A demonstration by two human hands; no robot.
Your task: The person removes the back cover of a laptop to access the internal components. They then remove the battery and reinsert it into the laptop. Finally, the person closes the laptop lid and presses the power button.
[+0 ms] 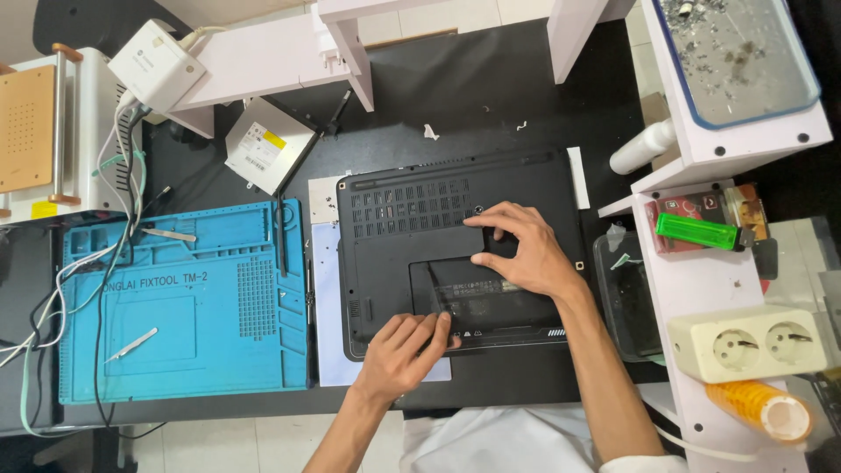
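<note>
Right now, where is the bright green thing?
In the head view, the bright green lighter-shaped thing lies on the white shelf at the right, above the cream double socket and right of the upturned black laptop.

Both forearms enter from 6 o'clock. The left hand (pixel 400 349) lies palm down, its 4 fingers pointing to 2 o'clock. The right hand (pixel 524 248) arches, fingers spread toward 9 o'clock.

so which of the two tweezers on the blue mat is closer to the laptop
The upper tweezers, near the mat's top edge; the lower pair lies further left, away from the laptop.
</note>
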